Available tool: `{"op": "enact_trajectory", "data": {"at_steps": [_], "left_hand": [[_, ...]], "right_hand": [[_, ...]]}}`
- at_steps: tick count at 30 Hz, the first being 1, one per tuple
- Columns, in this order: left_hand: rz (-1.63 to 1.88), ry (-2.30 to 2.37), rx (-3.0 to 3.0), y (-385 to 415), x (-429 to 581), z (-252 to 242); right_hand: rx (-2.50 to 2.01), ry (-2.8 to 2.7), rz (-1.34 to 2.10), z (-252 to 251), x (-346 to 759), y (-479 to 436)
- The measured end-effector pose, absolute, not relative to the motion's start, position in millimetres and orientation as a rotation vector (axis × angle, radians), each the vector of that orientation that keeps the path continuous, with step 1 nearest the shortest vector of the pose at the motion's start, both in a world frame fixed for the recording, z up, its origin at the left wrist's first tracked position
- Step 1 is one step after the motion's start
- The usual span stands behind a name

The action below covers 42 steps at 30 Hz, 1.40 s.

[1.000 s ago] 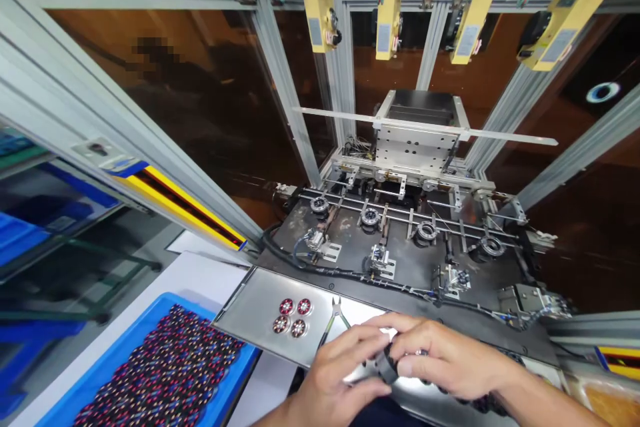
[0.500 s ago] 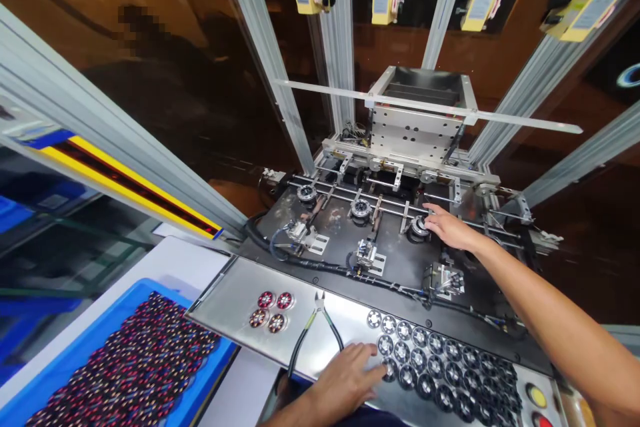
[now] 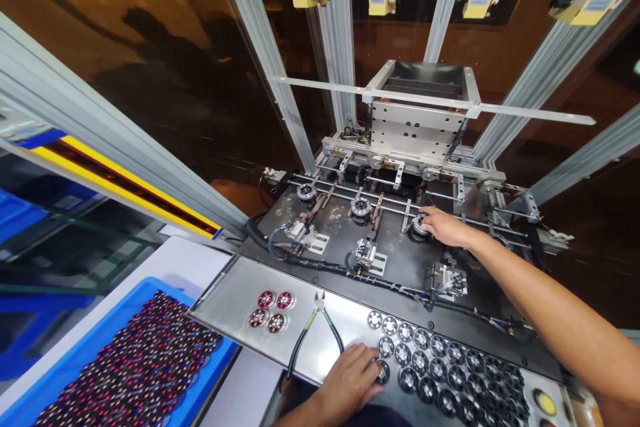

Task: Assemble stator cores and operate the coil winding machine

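My right hand (image 3: pixel 443 225) reaches over the machine plate, its fingers closed on the round part (image 3: pixel 419 224) on the third fixture. My left hand (image 3: pixel 351 373) is low at the metal tray (image 3: pixel 230 307), fingers curled around a black-and-silver ring (image 3: pixel 383 371) at the left edge of the rows of rings (image 3: pixel 437 369). Two more fixtures, the left one (image 3: pixel 307 193) and the middle one (image 3: pixel 361 207), each bear a round part. Pliers (image 3: pixel 320 305) with green-black handles lie open left of my left hand.
Four red and copper wound parts (image 3: pixel 285 300) sit on the tray's left. A blue bin (image 3: pixel 145 290) full of wound parts stands at lower left. Small metal clamps (image 3: pixel 367 255), a black cable, a yellow button (image 3: pixel 545 403) and frame posts surround the work area.
My left hand's fingers have closed on a ring and drawn it slightly left, away from its row. My right hand's fingers have closed in over the round part on the third fixture.
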State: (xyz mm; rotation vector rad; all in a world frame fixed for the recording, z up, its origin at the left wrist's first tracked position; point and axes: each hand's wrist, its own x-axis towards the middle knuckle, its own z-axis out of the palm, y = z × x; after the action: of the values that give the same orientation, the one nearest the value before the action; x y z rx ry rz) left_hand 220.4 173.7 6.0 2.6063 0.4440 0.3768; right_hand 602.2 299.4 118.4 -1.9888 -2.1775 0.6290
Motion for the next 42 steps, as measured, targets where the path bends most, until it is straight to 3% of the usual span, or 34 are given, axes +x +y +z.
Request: {"op": "enact_trajectory", "data": {"at_steps": [8, 14, 19, 28, 36, 42], "left_hand": [[0.524, 0.406, 2.463, 180.6, 214.7, 35.7], [0.591, 0.639, 2.168, 224.7, 199.5, 131.2], [0.709, 0.495, 1.930, 242.5, 187.0, 192.1], [0.767, 0.538, 1.298, 221.9, 183.3, 182.9], [0.659, 0.502, 1.701, 225.2, 174.4, 195.2], [0.640, 0.408, 1.799, 224.7, 176.7, 187.6]], "right_hand": [[-2.002, -2.112, 0.532, 130.6, 597.0, 301.6], [-1.772, -1.945, 0.203, 191.5, 526.3, 244.2], [-1.241, -2.114, 0.384, 222.2, 412.2, 170.1], [-1.181, -1.836, 0.182, 211.4, 355.6, 142.7], [-1.285, -1.762, 1.226, 258.0, 386.4, 146.4], [-0.988, -1.733, 1.440, 247.4, 391.8, 151.1]]}}
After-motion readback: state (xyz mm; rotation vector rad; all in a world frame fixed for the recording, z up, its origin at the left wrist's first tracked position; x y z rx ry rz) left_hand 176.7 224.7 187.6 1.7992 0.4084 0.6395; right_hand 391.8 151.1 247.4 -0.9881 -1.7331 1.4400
